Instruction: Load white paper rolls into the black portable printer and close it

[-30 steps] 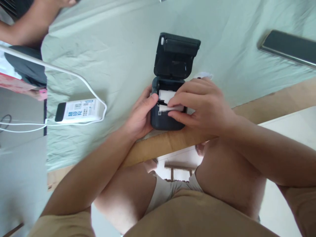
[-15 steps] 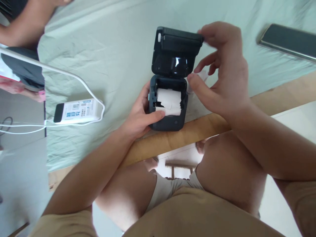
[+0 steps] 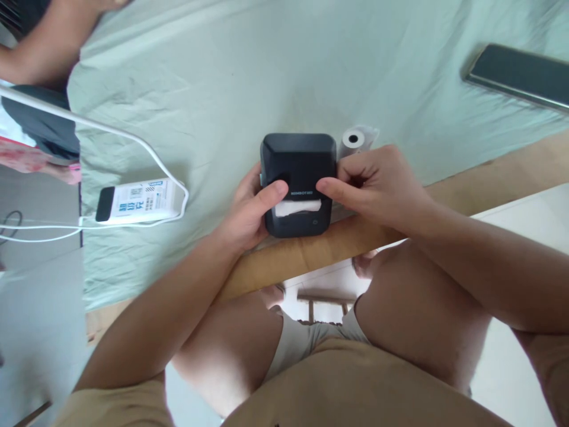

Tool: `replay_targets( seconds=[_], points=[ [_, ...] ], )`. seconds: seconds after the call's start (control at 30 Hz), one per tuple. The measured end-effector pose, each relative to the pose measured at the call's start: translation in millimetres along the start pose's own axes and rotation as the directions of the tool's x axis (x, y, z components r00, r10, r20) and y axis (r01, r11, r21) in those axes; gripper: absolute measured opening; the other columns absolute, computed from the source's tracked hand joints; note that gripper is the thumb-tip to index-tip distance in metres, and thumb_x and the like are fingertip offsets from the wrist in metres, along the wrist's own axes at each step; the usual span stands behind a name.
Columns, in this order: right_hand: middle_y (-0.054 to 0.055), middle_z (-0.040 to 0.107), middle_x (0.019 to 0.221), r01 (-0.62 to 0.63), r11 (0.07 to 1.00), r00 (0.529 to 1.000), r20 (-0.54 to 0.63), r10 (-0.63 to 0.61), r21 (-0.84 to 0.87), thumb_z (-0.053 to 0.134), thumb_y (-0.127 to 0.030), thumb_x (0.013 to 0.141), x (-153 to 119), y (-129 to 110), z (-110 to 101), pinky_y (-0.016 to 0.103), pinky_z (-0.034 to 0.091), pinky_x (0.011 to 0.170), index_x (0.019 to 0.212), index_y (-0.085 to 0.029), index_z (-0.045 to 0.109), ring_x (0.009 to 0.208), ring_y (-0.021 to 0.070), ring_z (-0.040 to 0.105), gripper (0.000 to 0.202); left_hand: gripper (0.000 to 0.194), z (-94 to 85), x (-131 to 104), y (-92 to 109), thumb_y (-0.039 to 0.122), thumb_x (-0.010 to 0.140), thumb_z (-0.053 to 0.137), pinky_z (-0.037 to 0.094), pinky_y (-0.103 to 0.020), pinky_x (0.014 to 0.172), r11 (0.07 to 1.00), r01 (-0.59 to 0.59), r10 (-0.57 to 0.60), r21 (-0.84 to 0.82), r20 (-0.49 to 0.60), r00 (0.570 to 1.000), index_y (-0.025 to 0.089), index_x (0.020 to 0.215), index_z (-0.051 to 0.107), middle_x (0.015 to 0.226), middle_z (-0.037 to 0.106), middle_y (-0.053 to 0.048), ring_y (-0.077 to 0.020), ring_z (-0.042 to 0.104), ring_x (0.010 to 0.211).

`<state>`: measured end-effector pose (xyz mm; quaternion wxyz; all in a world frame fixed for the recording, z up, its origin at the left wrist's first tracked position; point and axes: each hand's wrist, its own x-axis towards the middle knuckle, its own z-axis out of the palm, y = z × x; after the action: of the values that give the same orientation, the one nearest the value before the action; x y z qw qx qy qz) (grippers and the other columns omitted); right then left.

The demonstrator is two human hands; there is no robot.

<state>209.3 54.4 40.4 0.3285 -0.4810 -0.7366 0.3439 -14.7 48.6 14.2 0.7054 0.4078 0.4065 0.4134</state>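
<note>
A dark portable label printer (image 3: 299, 163) sits at the table's near edge with its lid closed. A strip of white paper (image 3: 297, 207) sticks out of the slot below the lid. My left hand (image 3: 253, 204) wraps the printer's left side, its thumb on top of the lid. My right hand (image 3: 371, 184) grips the right side, thumb on the lid and fingers curled at the edge. Just beyond my right hand stands a white paper roll (image 3: 353, 140) with a dark core, partly hidden by my fingers, with clear plastic beside it.
A white power bank (image 3: 144, 200) with a white cable (image 3: 133, 137) lies on the green tablecloth (image 3: 213, 77) at the left. At the far right is a dark flat case (image 3: 524, 74). Another person's arm (image 3: 57, 44) rests at the upper left. A wooden edge (image 3: 302, 252) runs along the front.
The printer's lid has swung down from raised to closed, covering the paper roll inside. My right hand came down from the lid's upper corner to the printer's right side.
</note>
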Motion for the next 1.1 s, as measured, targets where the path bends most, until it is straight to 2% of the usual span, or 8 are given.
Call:
replay_targets(
  seconds=[0.1, 0.23, 0.4, 0.53, 0.73, 0.9, 1.0, 1.1],
  points=[
    [-0.003, 0.05, 0.045, -0.077, 0.997, 0.994, 0.074, 0.075, 0.023, 0.071, -0.047, 0.103, 1.0, 3.2, 1.8, 0.035, 0.028, 0.048, 0.049, -0.023, 0.044, 0.047, 0.0107, 0.039, 0.065, 0.057, 3.6, 0.5, -2.9, 0.057, 0.084, 0.093, 0.07, -0.048, 0.101, 0.999, -0.029, 0.027, -0.035, -0.039, 0.999, 0.024, 0.125, 0.072, 0.123, 0.085, -0.01, -0.0423, 0.078, 0.13],
    [-0.001, 0.051, 0.04, -0.106, 0.993, 0.989, 0.106, 0.1, 0.051, 0.07, -0.053, 0.105, 0.7, 9.3, 4.3, 0.033, 0.027, 0.042, 0.043, -0.023, 0.044, 0.041, 0.0095, 0.04, 0.073, 0.056, 7.5, 1.1, -2.9, 0.052, 0.081, 0.096, 0.068, -0.049, 0.107, 0.998, -0.051, 0.047, -0.046, -0.083, 0.995, 0.022, 0.122, 0.072, 0.124, 0.085, -0.011, -0.0442, 0.075, 0.137],
    [-0.001, 0.056, 0.042, -0.082, 0.99, 0.993, 0.099, 0.07, 0.118, 0.067, -0.076, 0.101, 0.6, 17.3, 8.7, 0.032, 0.032, 0.043, 0.044, -0.023, 0.051, 0.04, 0.0098, 0.047, 0.079, 0.057, 5.7, 3.5, -2.8, 0.059, 0.084, 0.092, 0.067, -0.049, 0.111, 0.997, -0.04, 0.038, -0.073, -0.028, 0.999, 0.025, 0.125, 0.073, 0.129, 0.085, -0.01, -0.0425, 0.07, 0.145],
    [0.001, 0.056, 0.044, -0.044, 0.988, 0.995, 0.098, 0.029, 0.147, 0.061, -0.083, 0.1, 0.5, 17.2, 8.6, 0.033, 0.035, 0.046, 0.046, -0.024, 0.054, 0.042, 0.0112, 0.049, 0.081, 0.052, 6.1, 7.6, -2.3, 0.068, 0.096, 0.074, 0.067, -0.052, 0.113, 0.989, 0.017, -0.016, -0.144, 0.008, 1.0, 0.021, 0.117, 0.078, 0.125, 0.086, -0.01, -0.0408, 0.068, 0.148],
    [-0.002, 0.053, 0.047, -0.019, 0.995, 0.994, 0.107, 0.009, 0.1, 0.058, -0.07, 0.107, -0.3, 15.9, 4.5, 0.033, 0.035, 0.052, 0.052, -0.024, 0.049, 0.047, 0.0108, 0.046, 0.072, 0.058, 6.5, 13.3, -2.0, 0.073, 0.107, 0.055, 0.07, -0.053, 0.108, 0.985, 0.041, -0.055, -0.166, -0.08, 0.995, 0.021, 0.119, 0.079, 0.124, 0.087, -0.008, -0.0394, 0.072, 0.144],
    [-0.01, 0.053, 0.057, 0.052, 0.989, 0.999, -0.014, -0.05, 0.14, 0.083, -0.045, 0.088, -0.8, 23.8, 12.5, 0.032, 0.043, 0.058, 0.085, -0.028, 0.046, 0.053, 0.0129, 0.05, 0.04, 0.054, 3.9, 12.8, -2.9, 0.072, 0.102, 0.065, 0.071, -0.055, 0.107, 0.985, 0.045, -0.063, -0.165, -0.108, 0.992, 0.022, 0.116, 0.079, 0.122, 0.087, -0.01, -0.0411, 0.072, 0.143],
    [-0.014, 0.05, 0.054, 0.075, 0.974, 0.997, -0.008, -0.075, 0.215, 0.083, -0.028, 0.079, 0.4, 25.9, 15.2, 0.032, 0.045, 0.058, 0.093, -0.031, 0.037, 0.051, 0.014, 0.053, 0.047, 0.042, 3.9, 11.9, -2.1, 0.063, 0.103, 0.07, 0.071, -0.052, 0.107, 0.985, 0.033, -0.058, -0.171, -0.145, 0.988, 0.022, 0.103, 0.078, 0.116, 0.088, -0.007, -0.0396, 0.074, 0.14],
    [-0.015, 0.048, 0.054, 0.107, 0.967, 0.994, -0.024, -0.105, 0.232, 0.083, -0.028, 0.078, 1.5, 22.0, 10.0, 0.033, 0.042, 0.056, 0.092, -0.031, 0.036, 0.051, 0.0141, 0.052, 0.05, 0.037, 5.7, 12.4, -2.0, 0.058, 0.104, 0.069, 0.071, -0.051, 0.107, 0.985, 0.025, -0.053, -0.171, -0.161, 0.986, 0.022, 0.1, 0.076, 0.114, 0.088, -0.006, -0.0375, 0.076, 0.137]
  ],
)
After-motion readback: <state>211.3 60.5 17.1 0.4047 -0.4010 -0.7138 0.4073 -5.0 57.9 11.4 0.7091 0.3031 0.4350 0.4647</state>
